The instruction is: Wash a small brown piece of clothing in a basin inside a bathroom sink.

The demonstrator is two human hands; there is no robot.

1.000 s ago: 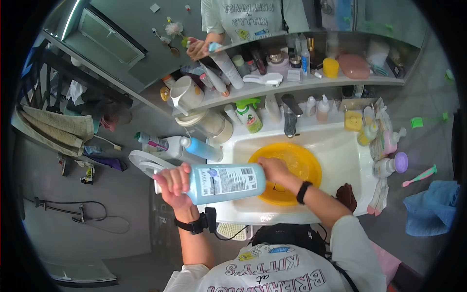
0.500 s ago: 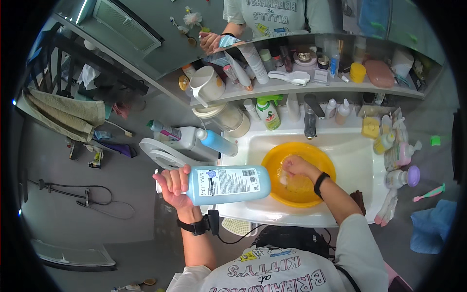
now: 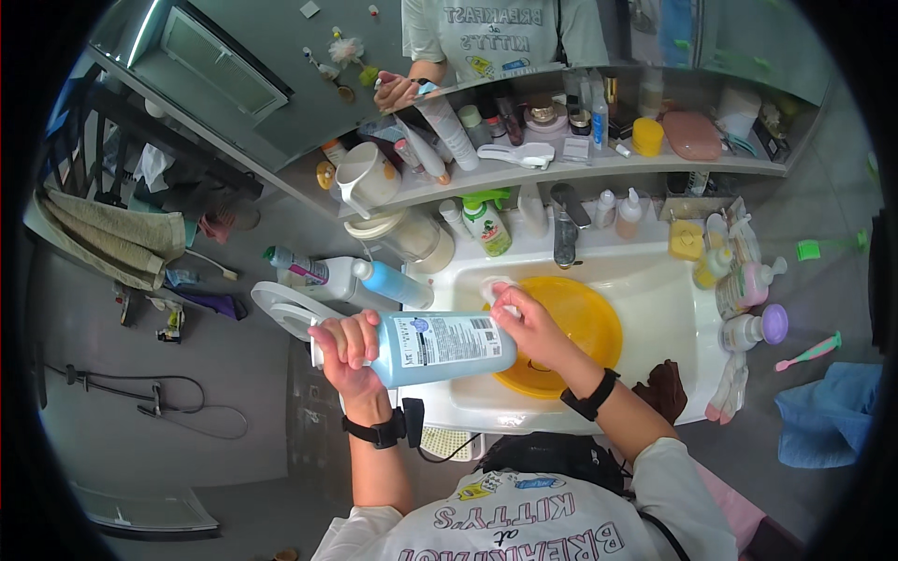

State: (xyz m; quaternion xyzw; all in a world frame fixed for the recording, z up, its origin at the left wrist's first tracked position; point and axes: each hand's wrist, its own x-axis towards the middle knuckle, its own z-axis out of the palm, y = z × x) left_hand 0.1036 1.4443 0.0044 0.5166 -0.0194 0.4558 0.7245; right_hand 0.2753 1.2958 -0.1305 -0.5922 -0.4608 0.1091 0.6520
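A large light-blue pump bottle (image 3: 449, 348) with a white label is held sideways over the near left of the sink. My left hand (image 3: 351, 351) is wrapped around its white pump end. At the bottle's base, my right hand (image 3: 524, 323) is closed, its fingers touching the far corner. Something small and whitish (image 3: 499, 290) shows at those fingertips; its kind cannot be made out. Behind the bottle and my right hand, a yellow basin (image 3: 594, 327) rests in the white sink (image 3: 659, 309), partly hidden by them.
A black faucet (image 3: 565, 234) stands behind the basin. Left of it are a green-topped spray bottle (image 3: 488, 226) and a blue pump bottle (image 3: 393, 283). Several bottles line the right rim, near a purple-capped one (image 3: 773, 323). A crowded shelf (image 3: 599, 171) runs above. Brown cloth (image 3: 662, 393) hangs by the front rim.
My right hand has come out of the yellow basin and moved left to the bottle's base, with something whitish at its fingertips. My left hand still holds the bottle. The view has shifted slightly.
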